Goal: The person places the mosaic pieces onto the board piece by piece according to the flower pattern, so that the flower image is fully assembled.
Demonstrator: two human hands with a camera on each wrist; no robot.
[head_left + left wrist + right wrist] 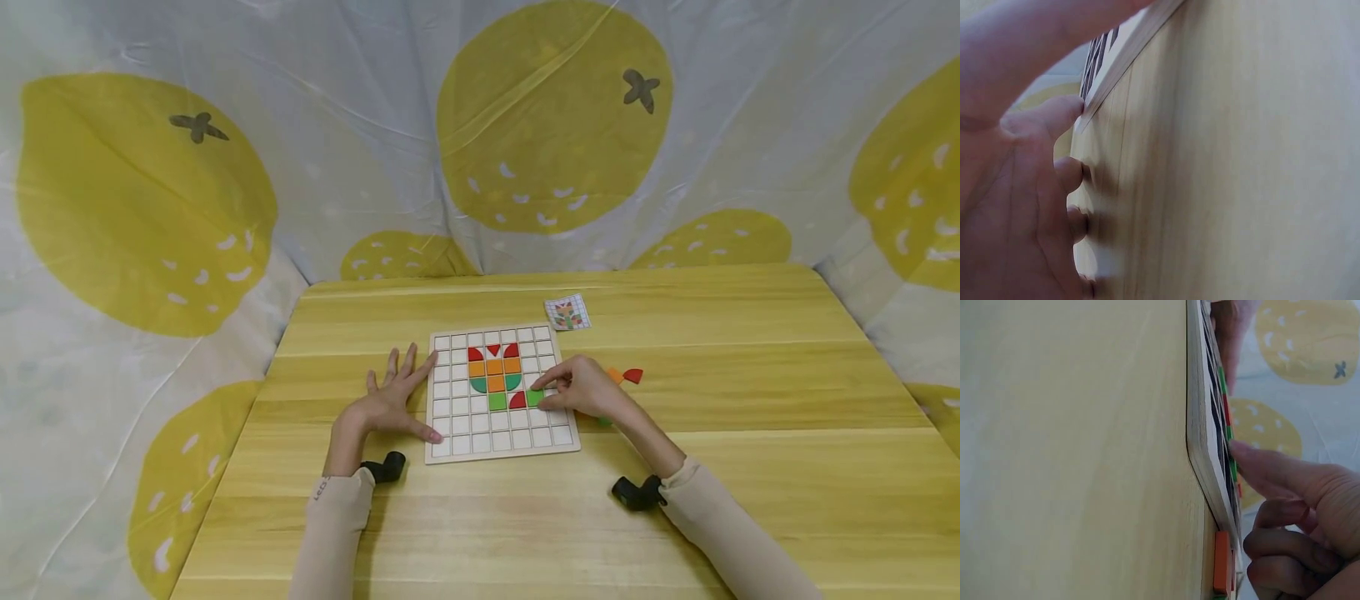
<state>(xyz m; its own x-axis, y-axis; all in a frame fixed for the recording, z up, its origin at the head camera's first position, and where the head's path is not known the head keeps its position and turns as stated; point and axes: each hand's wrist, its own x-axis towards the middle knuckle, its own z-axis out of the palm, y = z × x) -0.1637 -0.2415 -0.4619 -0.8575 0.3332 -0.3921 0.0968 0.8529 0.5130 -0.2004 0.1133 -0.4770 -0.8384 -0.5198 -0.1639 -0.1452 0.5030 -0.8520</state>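
Observation:
A pale wooden grid board (450, 425) lies on the table, bearing red, orange and green tiles in a pattern. My left hand (386, 408) spreads its fingers at the board's left side, index finger and thumb touching that edge. Near the right of the grid, my right hand (588, 387) pinches a light green square tile (535, 398) between thumb and index finger, beside a red quarter-round tile (517, 401). In the right wrist view the thumb presses that green tile's edge, while the other fingers are curled. Another light green square (498, 402) sits left of the red one.
A small printed pattern card (567, 312) lies behind the board. Right of it are a loose red tile (633, 377), an orange tile (615, 375) and a green tile (604, 422), partly hidden by the right hand. Lemon-print cloth (390, 167) hangs around the table.

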